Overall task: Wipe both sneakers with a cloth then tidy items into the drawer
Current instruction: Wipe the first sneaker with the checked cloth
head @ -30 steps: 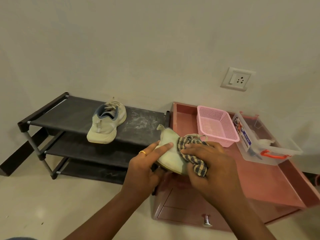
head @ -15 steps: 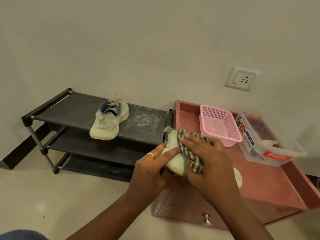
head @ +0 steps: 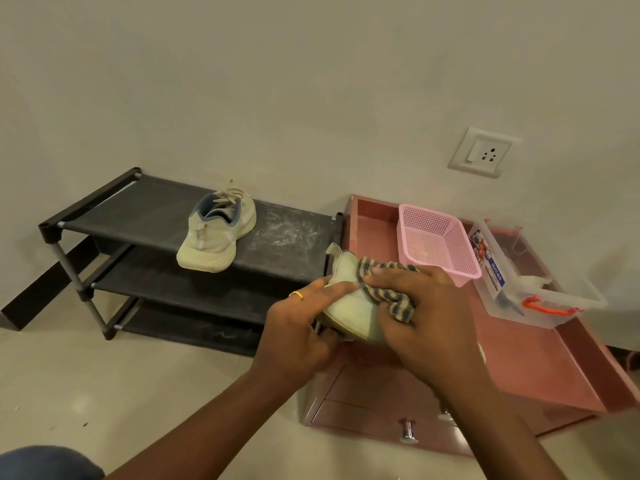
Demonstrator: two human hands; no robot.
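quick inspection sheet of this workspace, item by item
surface: pink cabinet top, bare at the front; black shoe rack, white smears on its top shelf
job's things: held sneaker over the cabinet's left edge, checked cloth on it; second sneaker upright on the rack's top shelf; drawer below, metal knob showing
clutter: pink basket and clear box with orange handle, at the back of the cabinet top
grip: left hand holds the sneaker; right hand presses the cloth against it
cables: nothing seen
surroundings: wall socket; pale floor
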